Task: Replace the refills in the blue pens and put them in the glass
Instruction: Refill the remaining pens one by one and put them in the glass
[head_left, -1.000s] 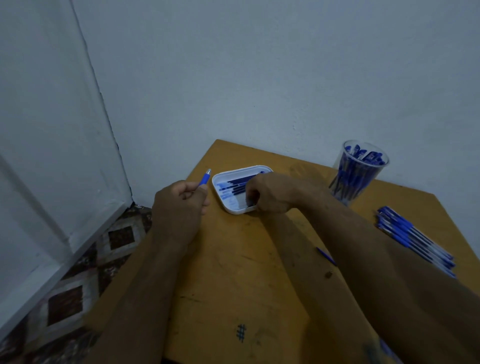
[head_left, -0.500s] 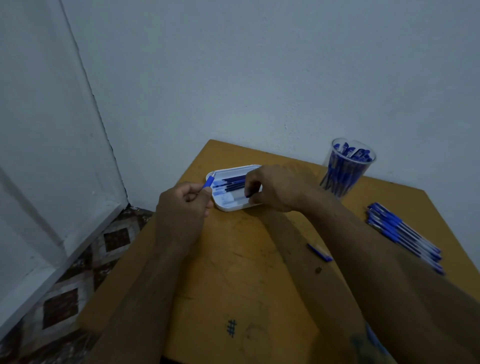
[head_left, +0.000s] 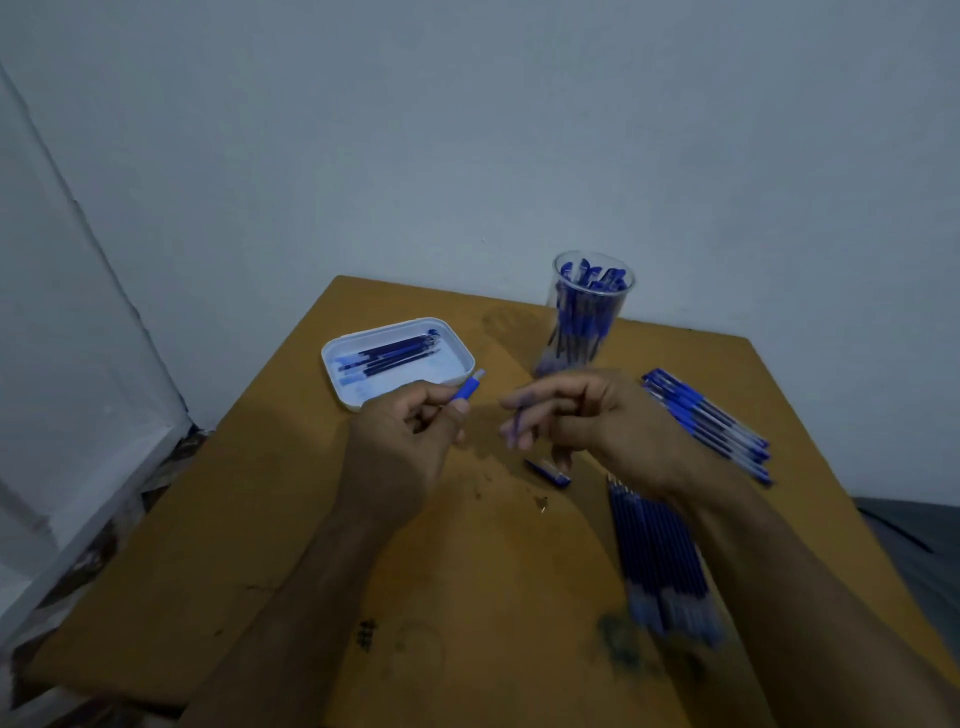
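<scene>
My left hand (head_left: 405, 441) grips a blue pen barrel (head_left: 467, 388), its tip pointing up and right beside the white tray (head_left: 337, 382). The tray holds several dark blue refills (head_left: 395, 353). My right hand (head_left: 602, 421) hovers blurred over the table's middle with curled fingers. A thin blue streak shows at its fingertips, and I cannot tell if it holds anything. The clear glass (head_left: 589, 312), packed with blue pens, stands at the back. A small blue pen piece (head_left: 548, 472) lies under my right hand.
A row of blue pens (head_left: 709, 423) lies on the right side of the brown table (head_left: 467, 571). A bundle of refills (head_left: 660, 561) lies by my right forearm. Walls close in at the back and left, where the table edge drops to a patterned floor.
My right hand has left the tray and pulled back to the right, over the table's middle. My left hand still holds the pen barrel. My head has tilted, bringing the refill bundle into view.
</scene>
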